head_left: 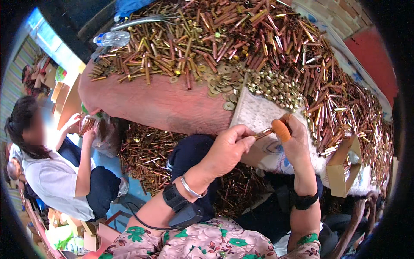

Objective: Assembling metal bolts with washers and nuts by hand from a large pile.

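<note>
The left hand [226, 152] is closed to a pinch, thumb and forefinger pressed together on one end of a slender metal fastener [262, 134], its other fingers curled in toward the palm. The right hand [297, 144] is clamped on the fastener's other end, with a rough orange finger cot [281, 130] over one digit; exactly which fingertips bear on the metal is partly hidden. The fastener is smooth, cylindrical and brassy, held over the white towel [251, 107], whose pile is thick and fluffy.

Just beyond the towel lies a heap of small, chunky nuts [278, 88], shiny and gold-toned. Flat round washers [224, 80], duller yellow with a hole through each, overlap beside the nuts, at the towel's far left corner. To the left of the towel stretches the counter [168, 103], covered in finely ribbed, faded reddish material. Beyond the towel and round its right side spread narrow metal tubes and rods [258, 26], coppery to gold, jumbled at all angles. A clear, crumpled plastic bottle [113, 39] lies far left beyond the towel; an open cardboard box [340, 168] stands tilted to its right.
</note>
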`<move>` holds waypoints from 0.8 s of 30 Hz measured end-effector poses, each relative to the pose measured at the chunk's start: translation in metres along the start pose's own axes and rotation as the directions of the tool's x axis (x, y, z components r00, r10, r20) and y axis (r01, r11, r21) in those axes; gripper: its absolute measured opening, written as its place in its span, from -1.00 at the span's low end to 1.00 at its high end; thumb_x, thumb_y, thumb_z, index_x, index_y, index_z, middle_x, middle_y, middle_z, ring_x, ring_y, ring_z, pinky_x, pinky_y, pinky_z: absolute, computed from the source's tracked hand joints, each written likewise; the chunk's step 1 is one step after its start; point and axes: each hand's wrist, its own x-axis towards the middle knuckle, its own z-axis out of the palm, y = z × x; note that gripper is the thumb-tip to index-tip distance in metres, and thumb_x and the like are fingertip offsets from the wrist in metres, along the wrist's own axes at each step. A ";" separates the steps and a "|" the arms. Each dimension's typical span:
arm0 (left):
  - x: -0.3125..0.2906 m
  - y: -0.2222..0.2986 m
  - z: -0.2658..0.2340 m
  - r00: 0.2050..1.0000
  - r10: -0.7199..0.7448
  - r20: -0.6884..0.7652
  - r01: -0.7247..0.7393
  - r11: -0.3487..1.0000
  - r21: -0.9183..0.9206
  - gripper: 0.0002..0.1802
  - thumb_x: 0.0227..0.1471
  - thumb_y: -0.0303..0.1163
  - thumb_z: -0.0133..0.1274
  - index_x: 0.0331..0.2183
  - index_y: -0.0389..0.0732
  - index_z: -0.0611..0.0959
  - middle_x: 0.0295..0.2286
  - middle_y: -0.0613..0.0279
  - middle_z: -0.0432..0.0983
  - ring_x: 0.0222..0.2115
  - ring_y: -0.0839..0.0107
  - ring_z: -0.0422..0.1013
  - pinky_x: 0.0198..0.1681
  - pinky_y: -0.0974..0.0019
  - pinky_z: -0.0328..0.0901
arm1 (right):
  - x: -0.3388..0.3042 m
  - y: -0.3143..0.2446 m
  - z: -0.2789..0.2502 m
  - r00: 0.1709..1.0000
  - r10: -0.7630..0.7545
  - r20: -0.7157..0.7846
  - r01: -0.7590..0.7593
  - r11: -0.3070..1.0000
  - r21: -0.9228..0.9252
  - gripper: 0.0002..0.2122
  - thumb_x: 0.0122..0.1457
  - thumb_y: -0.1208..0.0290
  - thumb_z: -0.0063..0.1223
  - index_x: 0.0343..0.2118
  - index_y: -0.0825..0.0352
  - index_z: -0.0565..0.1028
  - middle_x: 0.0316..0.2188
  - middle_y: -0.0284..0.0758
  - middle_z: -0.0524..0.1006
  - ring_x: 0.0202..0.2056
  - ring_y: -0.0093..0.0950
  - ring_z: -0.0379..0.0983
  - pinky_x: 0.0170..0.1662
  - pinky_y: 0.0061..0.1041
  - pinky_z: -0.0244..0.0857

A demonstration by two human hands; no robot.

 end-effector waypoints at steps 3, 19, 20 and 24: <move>0.000 -0.001 -0.001 0.998 0.047 -0.029 -0.046 0.998 0.045 -0.90 0.05 -0.40 -0.06 -0.38 -0.21 0.49 -0.64 0.48 0.28 -0.69 0.75 0.13 -0.67 0.64 0.04 | 0.001 -0.019 0.004 0.960 0.247 0.135 -0.274 0.711 0.647 -0.85 0.10 0.39 0.04 -0.41 0.37 0.40 -0.65 -0.49 0.32 -0.60 -0.69 0.20 -0.54 -0.69 0.09; -0.025 0.038 -0.008 0.981 0.191 -0.038 -0.157 0.890 0.428 -0.89 0.03 -0.46 -0.06 -0.37 -0.27 0.52 -0.60 0.47 0.32 -0.58 0.66 0.21 -0.52 0.54 0.15 | -0.005 -0.015 0.008 0.953 0.109 0.282 -0.278 0.682 0.676 -0.71 0.12 0.19 0.02 -0.31 0.37 0.40 -0.61 -0.46 0.38 -0.58 -0.69 0.26 -0.51 -0.68 0.16; -0.028 0.040 -0.017 0.978 0.195 -0.076 -0.140 0.879 0.457 -0.89 0.02 -0.46 -0.05 -0.37 -0.27 0.52 -0.60 0.47 0.32 -0.58 0.66 0.22 -0.51 0.53 0.16 | -0.004 -0.027 0.014 0.955 0.083 0.283 -0.265 0.663 0.700 -0.70 0.13 0.19 0.01 -0.28 0.38 0.40 -0.60 -0.45 0.38 -0.58 -0.69 0.25 -0.50 -0.69 0.16; -0.054 0.041 -0.064 0.952 0.169 -0.255 -0.033 0.886 0.462 -0.88 0.02 -0.44 -0.05 -0.36 -0.26 0.53 -0.58 0.46 0.33 -0.56 0.65 0.24 -0.48 0.54 0.17 | -0.004 -0.028 0.015 0.984 0.117 0.136 -0.173 0.815 0.553 -0.69 0.16 0.25 -0.04 -0.19 0.42 0.40 -0.56 -0.43 0.39 -0.56 -0.68 0.25 -0.47 -0.71 0.15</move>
